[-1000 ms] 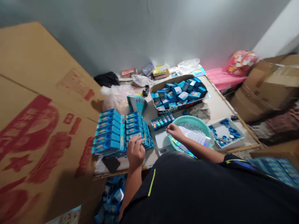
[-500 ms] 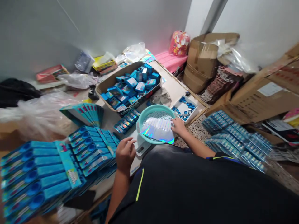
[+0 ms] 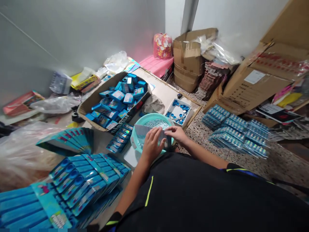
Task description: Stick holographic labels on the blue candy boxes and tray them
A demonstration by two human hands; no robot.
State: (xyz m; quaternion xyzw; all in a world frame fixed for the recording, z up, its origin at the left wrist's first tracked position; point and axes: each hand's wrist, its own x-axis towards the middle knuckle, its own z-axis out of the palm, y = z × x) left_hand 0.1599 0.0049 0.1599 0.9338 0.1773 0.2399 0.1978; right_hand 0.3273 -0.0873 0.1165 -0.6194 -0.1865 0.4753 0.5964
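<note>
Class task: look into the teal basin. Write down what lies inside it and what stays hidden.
A heap of small pale blue-grey pieces lies in the teal basin. A pale sheet, held by the left hand and right hand, covers the near part, so whatever lies beneath cannot be seen.

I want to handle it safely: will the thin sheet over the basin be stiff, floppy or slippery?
The thin sheet looks light and probably bends a little, being thin. It seems flat between the left hand and right hand, so it likely has some stiffness. Its smooth face may slip.
</note>
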